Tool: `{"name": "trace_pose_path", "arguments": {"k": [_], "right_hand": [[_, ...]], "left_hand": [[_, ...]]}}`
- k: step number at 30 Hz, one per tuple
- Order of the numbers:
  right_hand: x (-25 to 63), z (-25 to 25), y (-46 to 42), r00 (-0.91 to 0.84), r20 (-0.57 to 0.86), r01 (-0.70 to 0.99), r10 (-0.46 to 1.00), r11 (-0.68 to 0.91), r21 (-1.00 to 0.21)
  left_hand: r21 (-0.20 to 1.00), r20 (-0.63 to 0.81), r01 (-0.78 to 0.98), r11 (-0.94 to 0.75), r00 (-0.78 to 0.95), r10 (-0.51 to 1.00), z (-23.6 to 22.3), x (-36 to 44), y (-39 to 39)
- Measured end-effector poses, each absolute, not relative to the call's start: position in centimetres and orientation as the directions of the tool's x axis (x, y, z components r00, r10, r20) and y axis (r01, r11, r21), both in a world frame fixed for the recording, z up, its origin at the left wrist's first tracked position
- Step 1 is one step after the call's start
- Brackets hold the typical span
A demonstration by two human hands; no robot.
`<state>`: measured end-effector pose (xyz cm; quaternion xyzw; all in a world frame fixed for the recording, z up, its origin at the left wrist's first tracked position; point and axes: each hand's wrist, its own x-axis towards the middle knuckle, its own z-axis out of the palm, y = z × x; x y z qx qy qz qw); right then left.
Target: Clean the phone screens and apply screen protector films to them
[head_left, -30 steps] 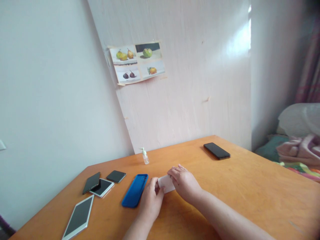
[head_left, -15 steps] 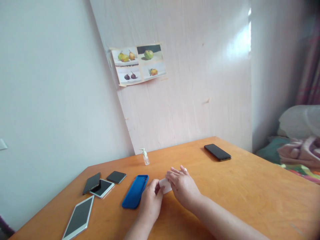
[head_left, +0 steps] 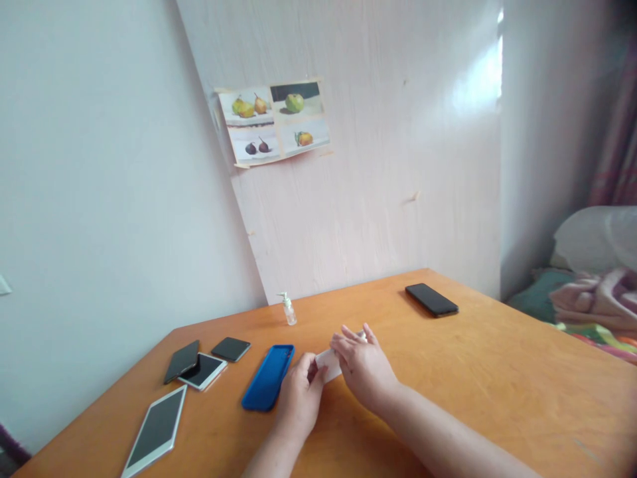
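My left hand [head_left: 300, 393] is closed around the near left end of a flat white object [head_left: 327, 364], phone-like in shape, with the thumb on its upper face. My right hand [head_left: 362, 365] lies across the top of it, fingers stretched and slightly spread. A bit of white shows past the right fingertips; the middle of the object is covered. Whether anything thin is under the right palm I cannot tell. Just left of my left hand, a blue phone case [head_left: 269, 378] rests on the table with its hollow side up.
A small clear pump bottle [head_left: 288, 312] stands behind the hands. Several devices lie at left: a white tablet-like phone [head_left: 155, 428], a white phone [head_left: 204, 372], a dark phone [head_left: 182, 362] partly on it, and a small dark one [head_left: 231, 348]. A black phone [head_left: 430, 299] lies at back right.
My right hand has shifted slightly along the white object, its fingers now more spread. My left hand keeps its hold. The other things on the table have not moved.
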<state>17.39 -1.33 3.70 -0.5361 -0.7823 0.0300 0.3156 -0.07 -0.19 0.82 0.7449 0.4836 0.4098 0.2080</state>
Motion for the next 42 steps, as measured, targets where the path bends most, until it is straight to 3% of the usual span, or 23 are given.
{"name": "trace_pose_path", "arguments": {"k": [5, 10, 12, 19, 27, 34, 42], "right_hand": [[16.3, 3.4, -2.0, -0.332, 0.475, 0.778, 0.815, 0.521, -0.351], [18.2, 4.2, -1.2, -0.105, 0.411, 0.897, 0.906, 0.265, -0.353], [18.3, 4.3, -1.2, -0.084, 0.404, 0.906, 0.911, 0.238, -0.349], [15.9, 3.9, -2.8, -0.408, 0.445, 0.802, 0.797, 0.546, -0.243], [19.2, 3.9, -0.6, -0.041, 0.388, 0.938, 0.921, 0.169, -0.302], [17.1, 3.7, -2.0, -0.306, 0.444, 0.845, 0.842, 0.455, -0.28], [20.4, 5.0, 0.0, 0.051, 0.477, 0.832, 0.878, 0.227, -0.506]], "left_hand": [[0.731, 0.398, 0.513, -0.45, 0.215, 0.892, 1.2, 0.0, -0.4], [0.703, 0.394, 0.567, -0.429, 0.193, 0.899, 0.6, -0.2, 0.1], [0.699, 0.395, 0.569, -0.434, 0.199, 0.897, 0.5, -0.3, 0.2], [0.732, 0.407, 0.498, -0.466, 0.23, 0.884, 1.0, -0.3, -0.1], [0.694, 0.418, 0.559, -0.453, 0.199, 0.886, 0.2, -0.4, 0.3], [0.701, 0.395, 0.556, -0.446, 0.218, 0.893, 0.8, -0.3, -0.1], [0.695, 0.409, 0.566, -0.443, 0.196, 0.892, 0.4, -0.3, 0.2]]}}
